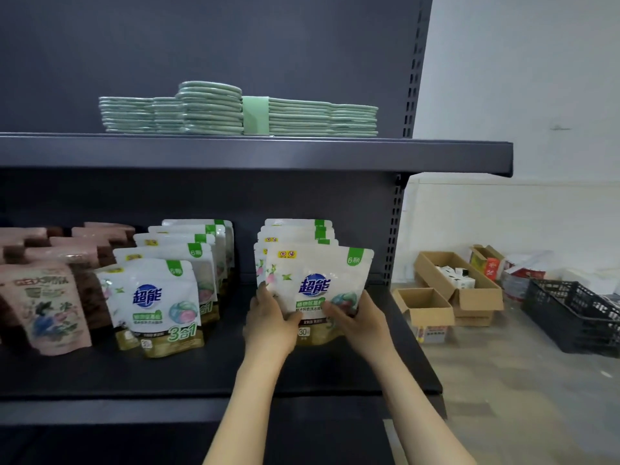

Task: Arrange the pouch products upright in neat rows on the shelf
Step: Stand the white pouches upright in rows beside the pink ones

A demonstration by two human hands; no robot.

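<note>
Both hands are on the front white pouch (318,290) of the right-hand row, on the lower shelf (214,374). The left hand (270,322) holds its left edge, thumb across the face; the right hand (359,318) pinches the lower right corner. The pouches behind it (295,231) stand upright, though their bases are hidden, so I can't judge how steady they are. The risk, I'd say, is pushing back too hard and toppling them. The neighbouring row (167,297) already leans unevenly.
</note>
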